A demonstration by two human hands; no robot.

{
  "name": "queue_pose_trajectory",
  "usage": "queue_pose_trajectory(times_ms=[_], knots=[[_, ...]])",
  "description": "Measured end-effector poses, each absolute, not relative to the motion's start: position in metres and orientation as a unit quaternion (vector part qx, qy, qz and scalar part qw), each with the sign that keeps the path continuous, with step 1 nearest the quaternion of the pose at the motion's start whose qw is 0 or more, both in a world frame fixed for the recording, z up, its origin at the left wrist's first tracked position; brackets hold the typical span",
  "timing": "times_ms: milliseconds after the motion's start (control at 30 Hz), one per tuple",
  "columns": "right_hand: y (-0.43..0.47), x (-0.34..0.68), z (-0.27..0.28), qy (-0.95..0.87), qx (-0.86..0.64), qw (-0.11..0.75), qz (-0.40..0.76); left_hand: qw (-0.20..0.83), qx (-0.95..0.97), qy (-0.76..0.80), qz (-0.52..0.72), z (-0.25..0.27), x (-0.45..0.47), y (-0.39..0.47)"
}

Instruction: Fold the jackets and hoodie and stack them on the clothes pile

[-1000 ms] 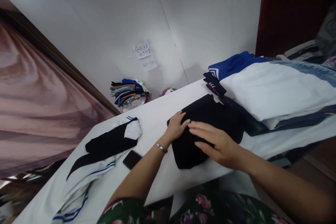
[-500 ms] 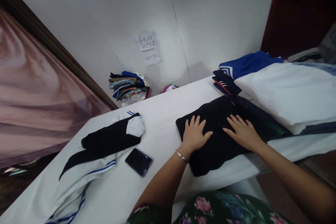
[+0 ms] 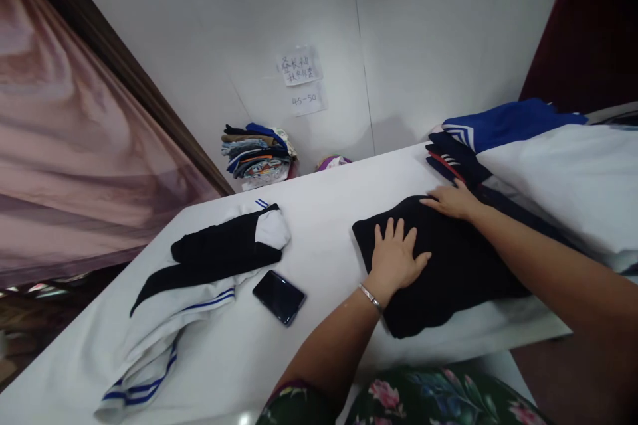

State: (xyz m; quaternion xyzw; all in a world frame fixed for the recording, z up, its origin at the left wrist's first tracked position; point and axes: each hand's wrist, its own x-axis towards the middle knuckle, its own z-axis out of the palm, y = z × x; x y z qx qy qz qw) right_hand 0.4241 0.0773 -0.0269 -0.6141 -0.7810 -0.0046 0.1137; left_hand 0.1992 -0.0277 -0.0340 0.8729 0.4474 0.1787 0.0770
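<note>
A dark folded garment point(image 3: 448, 272) lies on the white-covered table in front of me; its exact kind is hard to make out. My left hand point(image 3: 396, 255) rests flat on its left part, fingers spread. At the garment's far edge is my right hand point(image 3: 452, 202), fingers apart and touching the cloth, beside a pile of clothes. Navy garments with red and white trim point(image 3: 451, 158) sit just beyond that hand.
A phone point(image 3: 279, 297) lies left of the dark garment. Farther left is a black-and-white garment with blue stripes point(image 3: 224, 246). White and blue clothes point(image 3: 553, 153) are heaped at right. Folded clothes point(image 3: 259, 153) are stacked by the wall, below paper notes point(image 3: 300, 66).
My right hand has moved from the middle of the dark garment to its far edge. My left hand stays flat on it. The view has shifted slightly to the left.
</note>
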Motion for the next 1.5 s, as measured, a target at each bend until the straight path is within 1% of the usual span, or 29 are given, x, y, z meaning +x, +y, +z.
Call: queue_pose_trajectory(times_ms=[33, 133, 233, 333, 433, 500, 567, 667, 733, 800, 900, 1000, 1067, 1200, 1367, 1433, 1500], knots=[[0.081, 0.433, -0.040, -0.769, -0.630, 0.101, 0.021, 0.075, 0.873, 0.447, 0.179, -0.034, 0.199, -0.028], [0.084, 0.451, -0.069, -0.751, -0.648, 0.124, 0.034, 0.074, 0.872, 0.445, 0.188, -0.033, 0.199, -0.030], [0.083, 0.453, -0.077, -0.746, -0.651, 0.138, 0.027, 0.093, 0.867, 0.440, 0.216, -0.033, 0.197, -0.032], [0.082, 0.448, -0.075, -0.741, -0.656, 0.138, 0.031, 0.131, 0.824, 0.469, 0.290, -0.036, 0.186, -0.031], [0.079, 0.447, -0.072, -0.742, -0.653, 0.153, 0.000, 0.177, 0.723, 0.552, 0.375, -0.046, 0.166, -0.021], [0.075, 0.447, -0.068, -0.754, -0.634, 0.167, -0.049, 0.247, 0.642, 0.604, 0.402, -0.053, 0.150, -0.010], [0.072, 0.448, -0.063, -0.765, -0.611, 0.177, -0.095, 0.356, 0.555, 0.630, 0.410, -0.057, 0.138, 0.002], [0.069, 0.448, -0.049, -0.769, -0.603, 0.176, -0.119, 0.535, 0.446, 0.598, 0.397, -0.054, 0.132, 0.018], [0.071, 0.447, -0.038, -0.766, -0.613, 0.154, -0.117, 0.621, 0.399, 0.554, 0.386, -0.050, 0.137, 0.024], [0.075, 0.446, -0.026, -0.758, -0.635, 0.106, -0.106, 0.657, 0.364, 0.521, 0.406, -0.046, 0.145, 0.029], [0.083, 0.444, -0.014, -0.733, -0.675, 0.037, -0.073, 0.617, 0.354, 0.507, 0.487, -0.044, 0.153, 0.035], [0.086, 0.436, -0.016, -0.718, -0.694, 0.030, -0.037, 0.542, 0.387, 0.519, 0.535, -0.047, 0.149, 0.046], [0.084, 0.427, -0.025, -0.719, -0.694, 0.033, -0.017, 0.522, 0.392, 0.543, 0.528, -0.051, 0.142, 0.055], [0.080, 0.411, -0.043, -0.719, -0.694, 0.029, -0.007, 0.545, 0.380, 0.569, 0.484, -0.062, 0.130, 0.066], [0.093, 0.409, -0.035, -0.747, -0.663, 0.050, 0.001, 0.543, 0.408, 0.580, 0.450, -0.062, 0.124, 0.066], [0.104, 0.407, -0.027, -0.777, -0.627, 0.062, 0.016, 0.505, 0.421, 0.607, 0.446, -0.054, 0.123, 0.062], [0.115, 0.404, -0.020, -0.803, -0.591, 0.059, 0.042, 0.415, 0.487, 0.639, 0.428, -0.041, 0.126, 0.052]])
